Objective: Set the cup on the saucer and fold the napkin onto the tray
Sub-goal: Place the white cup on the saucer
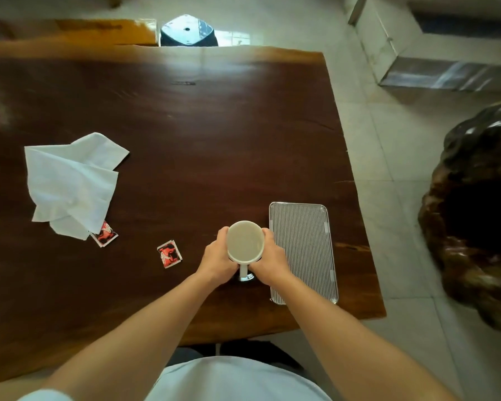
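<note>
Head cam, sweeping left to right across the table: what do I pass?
Napkin → sachet tucked under its corner → second sachet → left hand → cup → right hand → tray.

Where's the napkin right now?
In the head view, the white napkin lies crumpled on the left of the wooden table, one corner over a red sachet, far from the ribbed tray.

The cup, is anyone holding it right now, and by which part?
Yes. Both hands hold the white cup by its sides: the left hand and right hand wrap the body, and the handle, pointing toward the person, is left free.
</note>
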`<state>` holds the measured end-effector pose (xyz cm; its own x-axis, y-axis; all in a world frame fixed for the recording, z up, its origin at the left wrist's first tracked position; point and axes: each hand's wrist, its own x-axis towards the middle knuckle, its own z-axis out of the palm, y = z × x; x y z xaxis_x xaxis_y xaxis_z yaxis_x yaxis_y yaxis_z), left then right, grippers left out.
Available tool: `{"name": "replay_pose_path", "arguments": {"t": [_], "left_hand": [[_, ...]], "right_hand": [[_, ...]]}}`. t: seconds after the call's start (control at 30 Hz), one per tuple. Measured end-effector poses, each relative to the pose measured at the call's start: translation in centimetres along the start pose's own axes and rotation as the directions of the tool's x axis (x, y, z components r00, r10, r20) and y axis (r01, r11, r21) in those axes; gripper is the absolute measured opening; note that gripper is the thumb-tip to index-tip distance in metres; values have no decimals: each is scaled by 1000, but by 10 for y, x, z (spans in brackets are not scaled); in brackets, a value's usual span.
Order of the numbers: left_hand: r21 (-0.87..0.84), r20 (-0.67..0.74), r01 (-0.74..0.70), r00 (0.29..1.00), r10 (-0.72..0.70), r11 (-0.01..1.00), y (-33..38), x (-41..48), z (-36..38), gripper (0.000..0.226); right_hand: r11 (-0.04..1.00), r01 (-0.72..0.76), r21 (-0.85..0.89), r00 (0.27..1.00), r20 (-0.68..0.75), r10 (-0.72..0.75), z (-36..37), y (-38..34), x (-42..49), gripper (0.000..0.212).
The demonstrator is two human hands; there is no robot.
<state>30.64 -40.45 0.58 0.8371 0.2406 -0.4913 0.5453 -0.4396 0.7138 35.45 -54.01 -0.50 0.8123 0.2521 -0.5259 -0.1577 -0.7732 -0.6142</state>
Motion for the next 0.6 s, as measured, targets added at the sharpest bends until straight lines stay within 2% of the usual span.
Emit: {"name": "replay_pose_path", "arguments": {"t": [0.23, 0.6], "left_hand": [[-8, 28, 18, 999, -17, 1000, -8, 2, 6, 71], [19, 69, 71, 995, -72, 997, -18, 11, 11, 68]], "right_hand": [[1000, -16, -20, 1000, 13, 16, 4, 8, 0, 72], [997, -65, -31, 996, 66, 67, 10, 13, 4, 77]]}}
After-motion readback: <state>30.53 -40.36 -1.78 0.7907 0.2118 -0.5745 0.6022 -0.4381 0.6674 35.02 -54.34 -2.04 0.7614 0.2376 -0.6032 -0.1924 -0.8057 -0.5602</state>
